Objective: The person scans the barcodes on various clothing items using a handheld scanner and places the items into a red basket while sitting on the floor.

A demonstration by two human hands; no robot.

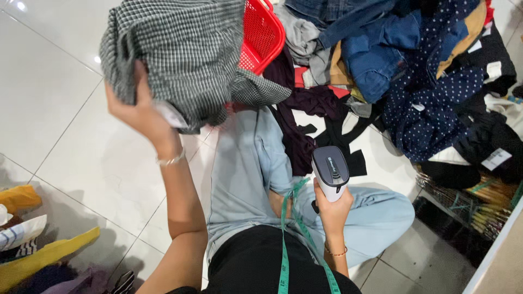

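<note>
I see the clothes pile (414, 81) at two o'clock, mostly unsorted. My left hand (143, 111) grips a checked garment (180, 54) raised at eleven; my right hand (333, 207) clasps the grey scanner (330, 171) at five, not aimed at it yet.

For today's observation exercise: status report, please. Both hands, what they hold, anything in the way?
Left hand raised, gripping checked garment. Right hand holding grey handheld scanner, pointed up. Red basket just behind garment; clothes pile beyond.
</note>
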